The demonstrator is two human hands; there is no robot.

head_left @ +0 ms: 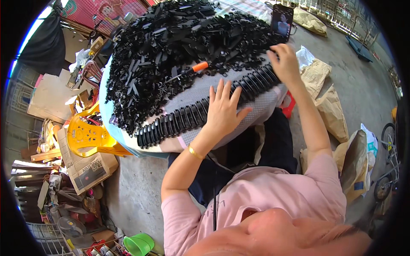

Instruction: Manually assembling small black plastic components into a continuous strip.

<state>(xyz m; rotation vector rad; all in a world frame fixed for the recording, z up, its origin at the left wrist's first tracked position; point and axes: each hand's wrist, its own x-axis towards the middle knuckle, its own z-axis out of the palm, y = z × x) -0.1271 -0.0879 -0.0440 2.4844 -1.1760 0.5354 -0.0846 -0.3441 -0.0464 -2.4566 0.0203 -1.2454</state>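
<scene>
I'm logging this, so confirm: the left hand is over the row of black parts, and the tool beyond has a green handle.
Wrong colour: in the head view, the tool's handle is orange. The left hand is over the row.

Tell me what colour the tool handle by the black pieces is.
Orange: the tool handle shows best in the head view.

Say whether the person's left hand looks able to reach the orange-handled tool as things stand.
Probably yes. The left hand is spread over the row of black parts, and the orange-handled tool lies just beyond, by the heap of black pieces, its handle uncovered, so the way looks free.
</scene>
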